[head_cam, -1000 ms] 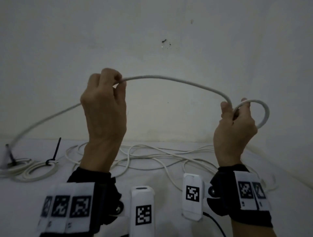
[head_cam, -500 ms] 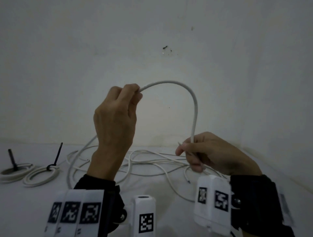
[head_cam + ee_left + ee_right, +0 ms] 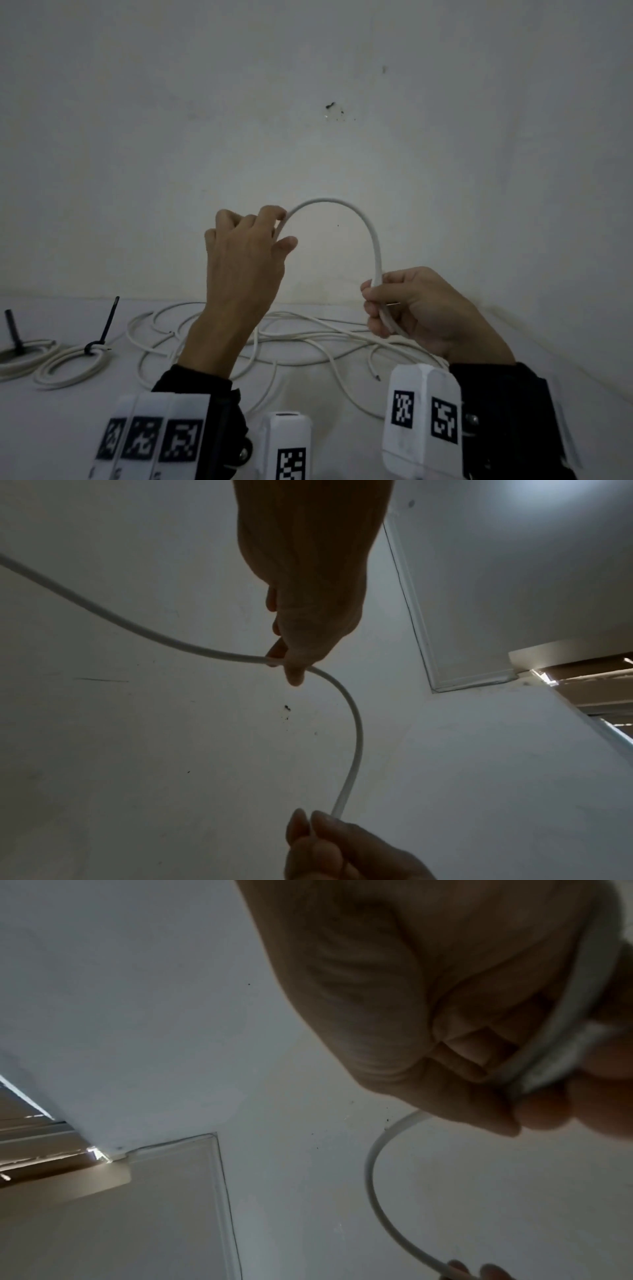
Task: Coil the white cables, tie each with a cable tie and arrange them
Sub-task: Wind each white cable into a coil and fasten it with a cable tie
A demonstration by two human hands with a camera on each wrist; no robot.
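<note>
While the cable (image 3: 359, 219) is being arched between both raised hands, one end is being pinched by the left hand (image 3: 246, 253) and gathered turns are being clasped in the right hand (image 3: 421, 308); slack is trailing leftward to the table (image 3: 513, 359).

My left hand (image 3: 245, 260) is raised left of centre, above the flat white tabletop (image 3: 68, 428), and my right hand (image 3: 416, 308) sits lower, to its right. A round white plastic cable (image 3: 356, 214) arches between them, one end in each hand. Beneath and beyond my hands, loose loops of thin white cable (image 3: 301, 346) sprawl across the middle of the table. At the far left lie two coiled white cable bundles (image 3: 68, 366), side by side, each with a thin black plastic cable tie (image 3: 109, 320) standing up from it. A plain white wall (image 3: 308, 102) rises behind everything.
</note>
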